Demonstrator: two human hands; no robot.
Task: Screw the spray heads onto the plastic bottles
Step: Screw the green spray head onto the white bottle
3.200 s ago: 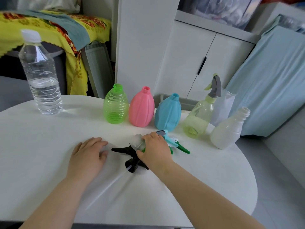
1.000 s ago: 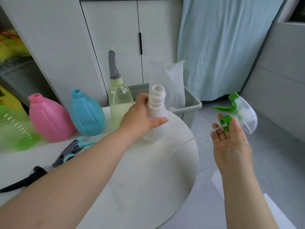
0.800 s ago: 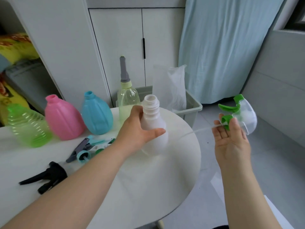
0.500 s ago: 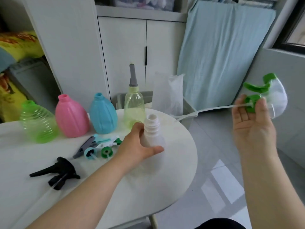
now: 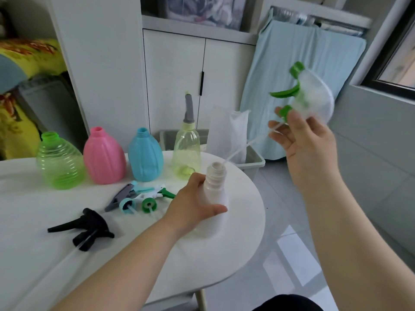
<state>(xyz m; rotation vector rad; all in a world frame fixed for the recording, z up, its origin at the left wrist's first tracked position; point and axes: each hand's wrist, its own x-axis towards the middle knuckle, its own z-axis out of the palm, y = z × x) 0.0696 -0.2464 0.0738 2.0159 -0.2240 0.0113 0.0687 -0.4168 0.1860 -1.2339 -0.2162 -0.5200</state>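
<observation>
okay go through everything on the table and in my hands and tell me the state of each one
White bottle: upright, uncapped, held by left hand.
Clear-and-green spray head: in right hand, tube tip at the bottle mouth.
Green bottle, pink bottle, blue bottle: upright, uncapped.
Yellow bottle: grey head fitted.
Black spray head: lying loose.

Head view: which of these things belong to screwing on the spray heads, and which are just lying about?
In the job:
left hand holding white bottle
right hand holding clear-and-green spray head
green bottle, pink bottle, blue bottle
loose spray heads, black spray head

Lying about:
grey bin
blue cloth
</observation>
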